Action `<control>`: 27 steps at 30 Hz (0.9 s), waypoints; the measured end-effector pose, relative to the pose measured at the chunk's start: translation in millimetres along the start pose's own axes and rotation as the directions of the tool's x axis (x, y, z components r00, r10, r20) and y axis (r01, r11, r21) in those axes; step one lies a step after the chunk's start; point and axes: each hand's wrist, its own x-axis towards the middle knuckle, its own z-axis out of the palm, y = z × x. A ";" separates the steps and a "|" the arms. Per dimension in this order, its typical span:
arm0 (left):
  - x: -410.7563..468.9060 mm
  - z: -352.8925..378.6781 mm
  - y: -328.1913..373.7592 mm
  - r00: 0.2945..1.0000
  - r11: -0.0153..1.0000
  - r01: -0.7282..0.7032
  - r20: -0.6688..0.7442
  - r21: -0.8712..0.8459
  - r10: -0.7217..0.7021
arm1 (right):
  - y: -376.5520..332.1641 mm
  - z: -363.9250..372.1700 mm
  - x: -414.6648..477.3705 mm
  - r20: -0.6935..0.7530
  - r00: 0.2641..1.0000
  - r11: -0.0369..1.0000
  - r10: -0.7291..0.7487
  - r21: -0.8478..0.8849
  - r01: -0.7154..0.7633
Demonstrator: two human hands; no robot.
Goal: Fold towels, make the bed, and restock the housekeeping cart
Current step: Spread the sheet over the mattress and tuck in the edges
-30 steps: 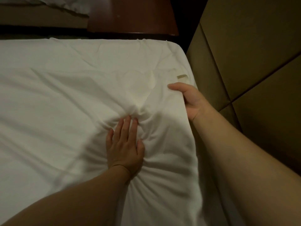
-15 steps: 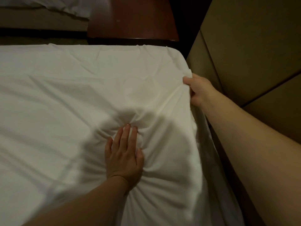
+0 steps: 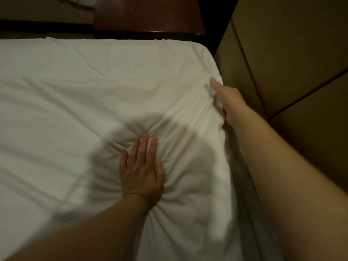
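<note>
On the sheet (image 3: pixel 75 95), flat left fingers (image 3: pixel 142 147)

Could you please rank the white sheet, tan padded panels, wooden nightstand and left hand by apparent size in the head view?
1. white sheet, fills most of the frame
2. tan padded panels
3. wooden nightstand, cut off at the top edge
4. left hand, smallest though nearest the camera

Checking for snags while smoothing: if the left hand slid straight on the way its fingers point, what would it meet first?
Likely the puckered folds of the sheet right at the fingertips of the left hand; past them only flatter sheet shows, up to its far edge.
</note>
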 end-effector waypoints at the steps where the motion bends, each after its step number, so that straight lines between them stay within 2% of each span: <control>1: 0.1 -0.6 0.3 1.000 1.000 0.002 -0.006 -0.001 -0.002 | 4.7 -3.1 -8.0 0.006 1.000 1.000 -0.002 -0.024 0.002; 5: -1.3 0.4 0.2 1.000 1.000 -0.005 -0.008 0.012 0.006 | 23.2 -23.1 -39.3 0.122 0.992 0.984 0.043 -0.179 -0.020; 8: -0.9 1.5 -0.4 1.000 1.000 -0.008 -0.009 0.012 0.008 | 33.3 -30.3 -48.5 0.120 0.993 0.960 -0.004 -0.279 0.038; 12: -0.6 1.1 -0.2 1.000 1.000 -0.009 -0.026 0.005 0.009 | 45.7 -26.2 -38.7 -0.044 0.977 0.894 -0.210 -0.413 0.174; 14: -0.7 0.8 0.0 0.999 1.000 -0.007 -0.035 0.007 0.008 | 49.4 -25.3 -39.3 -0.088 0.968 0.882 -0.234 -0.439 0.174; 15: -0.7 0.9 0.5 0.999 1.000 -0.007 -0.037 0.009 0.007 | 49.0 -24.7 -40.4 -0.078 0.973 0.904 -0.216 -0.392 0.170; 17: -0.8 1.6 1.0 0.999 1.000 -0.005 -0.037 0.011 0.006 | 44.9 -26.5 -46.6 -0.037 0.990 0.954 -0.134 -0.275 0.118; 19: -1.0 2.1 0.6 1.000 1.000 0.000 -0.031 0.014 0.000 | 43.6 -32.2 -57.4 0.022 1.000 0.958 0.006 -0.285 0.000; 20: -0.9 2.1 0.4 1.000 1.000 0.003 -0.029 0.017 -0.002 | 46.8 -37.1 -60.4 0.071 0.997 0.952 0.034 -0.306 -0.010; 23: -1.1 1.7 0.8 1.000 1.000 0.004 -0.027 0.022 -0.003 | 55.9 -46.8 -74.0 0.230 0.973 0.953 -0.011 -0.291 0.079; 25: -0.7 1.6 0.8 1.000 1.000 0.006 -0.030 0.020 -0.005 | 63.9 -45.8 -71.6 0.176 0.981 0.937 -0.081 -0.323 0.136; 27: -0.6 1.7 0.9 1.000 1.000 0.010 -0.030 0.019 -0.009 | 69.3 -41.2 -71.7 0.034 0.981 0.884 -0.193 -0.427 0.189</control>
